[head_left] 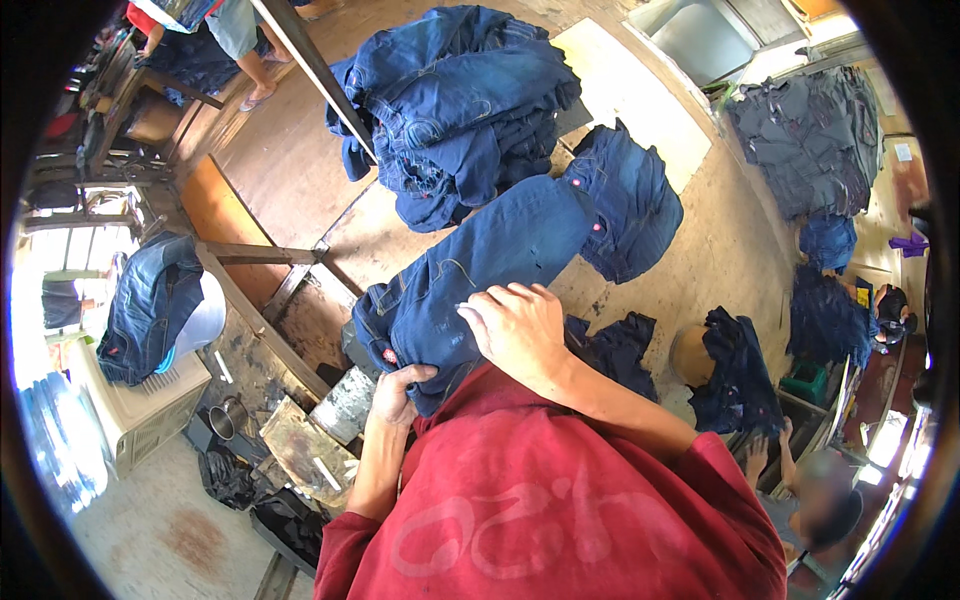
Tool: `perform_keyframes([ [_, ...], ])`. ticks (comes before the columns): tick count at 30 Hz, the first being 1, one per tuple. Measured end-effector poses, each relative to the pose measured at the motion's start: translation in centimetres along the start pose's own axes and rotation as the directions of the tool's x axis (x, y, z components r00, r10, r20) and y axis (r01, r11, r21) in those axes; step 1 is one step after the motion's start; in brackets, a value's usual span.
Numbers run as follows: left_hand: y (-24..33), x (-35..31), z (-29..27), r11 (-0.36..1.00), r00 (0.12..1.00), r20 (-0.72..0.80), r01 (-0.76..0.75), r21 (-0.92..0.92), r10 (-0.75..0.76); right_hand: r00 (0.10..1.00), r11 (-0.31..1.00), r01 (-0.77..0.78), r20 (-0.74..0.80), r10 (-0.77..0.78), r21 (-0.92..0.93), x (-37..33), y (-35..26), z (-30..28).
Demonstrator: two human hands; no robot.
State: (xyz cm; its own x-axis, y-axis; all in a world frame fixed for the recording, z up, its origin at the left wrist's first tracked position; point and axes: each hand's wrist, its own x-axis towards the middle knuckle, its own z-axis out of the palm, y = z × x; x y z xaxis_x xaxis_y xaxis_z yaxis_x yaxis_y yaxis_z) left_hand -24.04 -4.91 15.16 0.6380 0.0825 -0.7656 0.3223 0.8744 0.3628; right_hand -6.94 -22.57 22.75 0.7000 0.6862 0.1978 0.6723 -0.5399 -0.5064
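A pair of dark blue jeans [500, 240] lies stretched in front of me, its waist end close to my body and its leg reaching toward the far right. A small red tag [390, 356] shows near the waist. My left hand [398, 394] grips the waist edge, thumb on top and the other fingers mostly hidden. Across the upper part of the jeans rests my right hand [518, 325], its fingers apart on the cloth. Just beyond the leg end sits another folded pair of jeans [630, 205] with red tags.
A large pile of jeans [450, 100] stands ahead, beside a slanting post [315, 75]. Grey garments [808, 140] are stacked at far right. Jeans [150, 305] hang over a pale box-shaped appliance [135, 410] on the left. A co-worker [820, 500] is at lower right; another person's legs [245, 50] show far left.
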Motion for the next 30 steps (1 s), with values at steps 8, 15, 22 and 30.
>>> perform_keyframes([
  [8,-1.2,0.3,-0.9,0.999,0.998,-0.061,-0.031,-0.045,0.028,0.998,0.987,-0.040,0.051,0.032,0.157,0.8,3.0,-0.6],
  [15,0.1,1.4,-0.7,0.997,0.991,-0.108,-0.070,0.040,0.074,0.986,0.997,-0.044,0.160,0.053,-0.058,3.5,9.1,-0.3],
  [22,-1.5,3.2,6.8,0.227,-0.092,-0.233,-0.069,0.971,0.968,0.952,0.939,-0.287,0.162,0.258,0.191,1.1,23.3,-0.7],
  [30,-8.3,13.5,14.4,-0.433,0.500,0.462,-0.181,0.883,0.732,0.980,0.981,0.190,0.046,-0.191,0.037,-0.9,26.4,3.6],
])
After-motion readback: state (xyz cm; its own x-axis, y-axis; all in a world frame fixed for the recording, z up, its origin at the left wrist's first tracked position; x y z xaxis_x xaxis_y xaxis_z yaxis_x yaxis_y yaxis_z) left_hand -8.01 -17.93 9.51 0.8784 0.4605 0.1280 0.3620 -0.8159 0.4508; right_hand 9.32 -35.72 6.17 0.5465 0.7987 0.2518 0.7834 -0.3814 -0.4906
